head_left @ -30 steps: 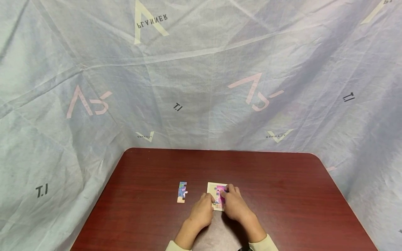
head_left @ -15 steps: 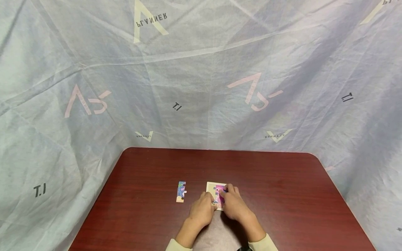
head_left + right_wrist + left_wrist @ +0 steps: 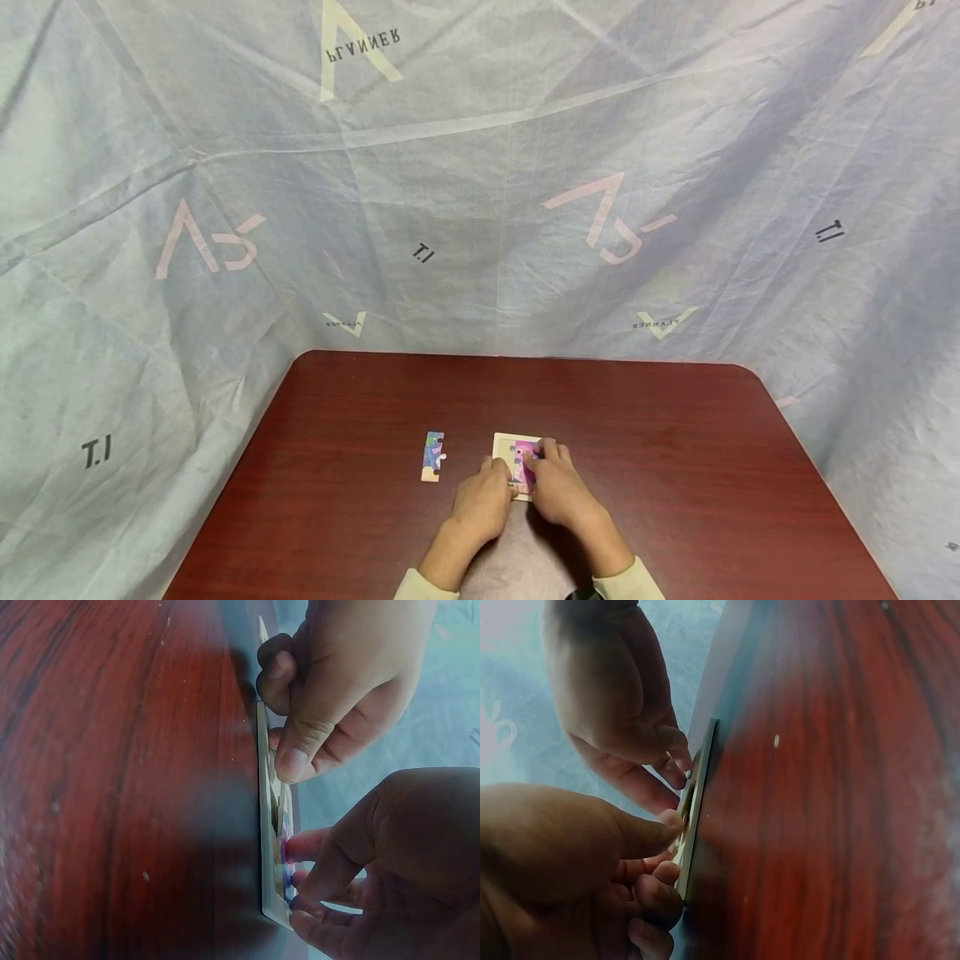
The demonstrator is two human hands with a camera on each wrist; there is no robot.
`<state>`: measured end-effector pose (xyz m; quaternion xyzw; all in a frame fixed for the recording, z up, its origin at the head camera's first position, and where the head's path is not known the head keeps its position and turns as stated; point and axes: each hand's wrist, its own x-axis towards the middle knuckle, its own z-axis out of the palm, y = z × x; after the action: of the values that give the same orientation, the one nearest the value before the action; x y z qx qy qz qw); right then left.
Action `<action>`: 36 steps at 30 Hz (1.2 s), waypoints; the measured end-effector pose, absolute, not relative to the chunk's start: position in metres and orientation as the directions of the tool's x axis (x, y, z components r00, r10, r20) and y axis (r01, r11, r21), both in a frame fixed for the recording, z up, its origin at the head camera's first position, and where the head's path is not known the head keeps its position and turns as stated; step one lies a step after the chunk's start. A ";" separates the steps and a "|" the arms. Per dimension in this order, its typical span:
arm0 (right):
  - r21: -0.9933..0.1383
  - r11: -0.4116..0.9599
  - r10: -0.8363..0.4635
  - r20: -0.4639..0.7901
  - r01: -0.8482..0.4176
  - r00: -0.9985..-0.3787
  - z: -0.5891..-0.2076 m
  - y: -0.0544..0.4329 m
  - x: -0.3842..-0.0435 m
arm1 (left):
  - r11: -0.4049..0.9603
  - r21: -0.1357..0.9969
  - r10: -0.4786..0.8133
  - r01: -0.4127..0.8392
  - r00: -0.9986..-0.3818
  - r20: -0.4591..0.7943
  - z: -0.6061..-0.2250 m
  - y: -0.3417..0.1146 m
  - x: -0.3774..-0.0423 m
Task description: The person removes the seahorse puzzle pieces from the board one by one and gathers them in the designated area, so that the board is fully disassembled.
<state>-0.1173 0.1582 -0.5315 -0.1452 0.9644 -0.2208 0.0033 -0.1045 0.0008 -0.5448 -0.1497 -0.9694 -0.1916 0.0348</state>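
Nearest, one left hand [image 3: 480, 504] pinches the near left edge of a pale puzzle tray [image 3: 513, 436]; one right hand [image 3: 566, 493], fingers bent, touches the pink puzzle section [image 3: 521, 477] inside, its grip unclear. Apart to the left lies one blue puzzle piece [image 3: 432, 460], on a red-brown table [image 3: 637, 417]; far, printed cloth [image 3: 495, 208] hangs.

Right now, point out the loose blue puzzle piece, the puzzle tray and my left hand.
Blue puzzle piece [image 3: 432, 457]: head view, middle of printed face.
Puzzle tray [image 3: 503, 450]: head view, bare left floor.
Left hand [image 3: 481, 502]: head view, back of hand.
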 end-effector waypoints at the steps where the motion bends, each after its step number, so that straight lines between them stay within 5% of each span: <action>1: -0.427 0.860 -0.282 0.056 -0.278 -0.958 -0.532 0.158 -0.117 | 0.880 0.364 0.280 0.305 -0.952 0.123 -0.545 0.000 -0.104; 36: -0.418 0.859 -0.281 0.098 -0.296 -0.955 -0.533 0.157 -0.116 | 0.806 0.542 0.251 0.238 -0.967 0.051 -0.548 -0.004 -0.110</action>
<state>-0.1156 0.1569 -0.5330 -0.1495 0.9640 -0.2194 -0.0168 -0.1098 -0.0041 -0.5475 -0.1287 -0.9503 -0.2834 -0.0118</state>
